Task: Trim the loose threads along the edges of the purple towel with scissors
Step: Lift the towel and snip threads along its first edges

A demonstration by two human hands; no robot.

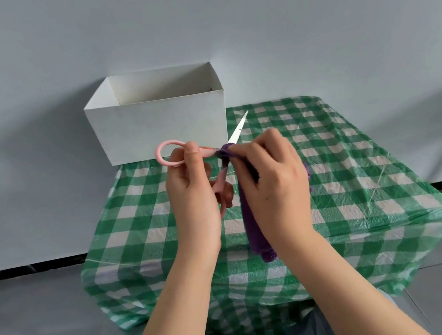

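My left hand (190, 201) holds the pink-handled scissors (208, 166), fingers curled through and around the handles: one pink loop sticks out beyond my thumb on the far left, the other handle runs down under my fingers toward my palm. The blades are spread apart. One white blade points up and away to the right, past my right fingertips, toward the corner of the box; the other blade is mostly hidden where the towel meets it, so I cannot tell how far it reaches.

My right hand (273, 188) pinches the purple towel (253, 220) near its top end, fingers curled tightly round it. The towel's top edge sits right at the crotch of the blades, just beside my left thumb tip. From my right fingers it hangs down in a narrow bunched strip between my two wrists, its lower end close over the green-and-white checked tablecloth (361, 173). A bit of purple also shows past the right side of my right hand.

Beyond my left fingertips stands a white open-topped box (157, 128) at the far left of the table. What I can see of its inside is bare white walls; the bottom is hidden by the near wall.
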